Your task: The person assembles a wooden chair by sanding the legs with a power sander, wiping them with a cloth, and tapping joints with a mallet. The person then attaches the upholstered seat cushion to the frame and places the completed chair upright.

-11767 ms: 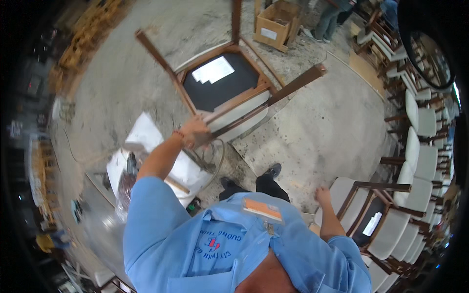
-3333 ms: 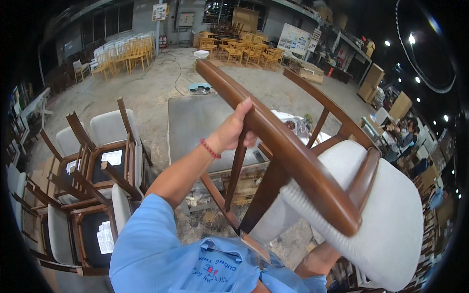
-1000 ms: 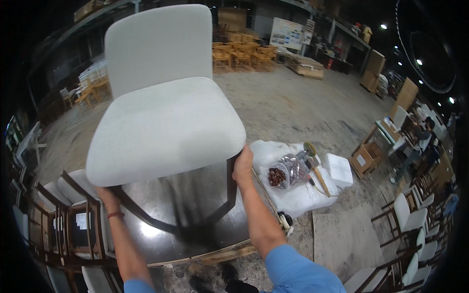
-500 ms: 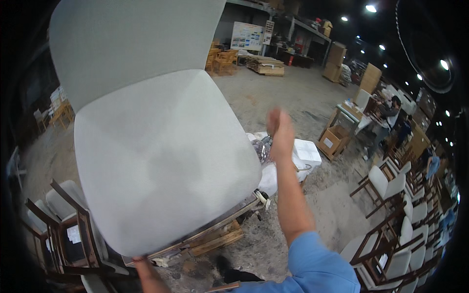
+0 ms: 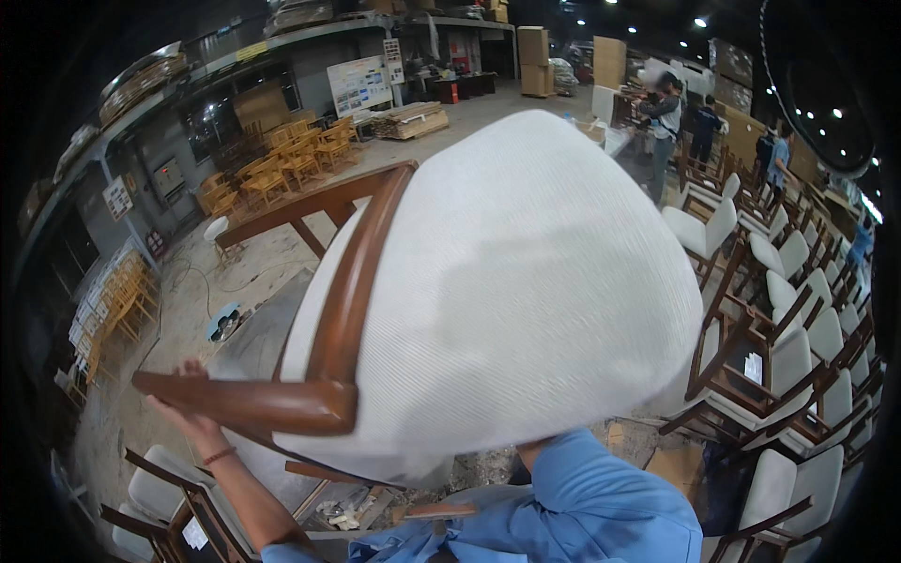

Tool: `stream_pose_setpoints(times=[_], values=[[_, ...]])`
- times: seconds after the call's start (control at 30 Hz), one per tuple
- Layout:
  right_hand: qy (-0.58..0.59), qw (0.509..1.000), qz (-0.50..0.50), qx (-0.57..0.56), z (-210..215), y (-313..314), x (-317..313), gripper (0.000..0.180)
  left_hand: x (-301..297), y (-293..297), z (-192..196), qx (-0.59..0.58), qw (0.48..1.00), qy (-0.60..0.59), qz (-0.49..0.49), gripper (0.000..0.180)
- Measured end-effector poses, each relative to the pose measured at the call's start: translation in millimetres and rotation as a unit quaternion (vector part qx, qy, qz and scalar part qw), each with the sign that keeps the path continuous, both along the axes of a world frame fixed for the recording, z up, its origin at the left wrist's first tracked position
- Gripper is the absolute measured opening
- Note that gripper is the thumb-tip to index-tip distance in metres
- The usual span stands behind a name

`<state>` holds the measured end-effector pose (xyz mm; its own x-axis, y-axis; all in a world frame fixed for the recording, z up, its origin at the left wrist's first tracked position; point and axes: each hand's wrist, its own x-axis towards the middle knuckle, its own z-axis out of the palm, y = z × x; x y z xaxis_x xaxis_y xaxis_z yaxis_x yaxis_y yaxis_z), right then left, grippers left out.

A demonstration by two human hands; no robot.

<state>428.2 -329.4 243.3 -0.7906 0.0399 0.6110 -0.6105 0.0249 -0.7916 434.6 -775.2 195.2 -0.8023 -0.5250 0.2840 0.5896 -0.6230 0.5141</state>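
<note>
A chair with pale ribbed upholstery (image 5: 544, 281) and a brown wooden frame (image 5: 347, 291) fills the middle, tipped over and held up before me. My left hand (image 5: 195, 427) is closed around one of its wooden legs (image 5: 235, 399) at the left, with fingertips showing above the leg and a red band on the wrist. Behind the broad upholstered part, my right hand is hidden; only the blue-sleeved arm (image 5: 601, 479) shows, reaching under it.
Rows of similar pale chairs (image 5: 812, 338) crowd the right side, and more chairs (image 5: 160, 493) stand at lower left. Yellowish wooden chairs (image 5: 300, 159) are farther back. Several people (image 5: 666, 122) are at the far right. Wood scraps and litter (image 5: 352, 507) lie below me.
The chair has been turned over, so its wooden legs now show at left. My left hand has moved from the seat's lower edge to a leg. My right hand has gone behind the chair.
</note>
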Motion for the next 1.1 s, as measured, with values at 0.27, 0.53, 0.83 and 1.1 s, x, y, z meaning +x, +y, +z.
stream_pose_setpoints(times=[0.27, 0.53, 0.83, 1.1], values=[[-0.199, 0.957, -0.045, -0.205, -149.2, 244.3, 79.6, 0.062, -20.5, 135.9, 47.1, 0.087, 0.886, 0.385, -0.241, 0.033], [-0.275, 0.888, -0.162, -0.332, -216.0, 507.7, 174.3, 0.061, -60.0, 481.6, 146.5, -0.003, 0.822, 0.383, -0.421, 0.031], [-0.421, 0.767, -0.272, -0.401, -286.0, 566.4, 200.9, 0.063, -164.6, 777.3, 161.3, -0.116, 0.765, 0.218, -0.595, 0.051], [-0.32, 0.738, -0.218, -0.553, -339.4, 581.1, 3.0, 0.06, -369.3, 959.4, 132.1, -0.181, 0.742, 0.168, -0.623, 0.06]])
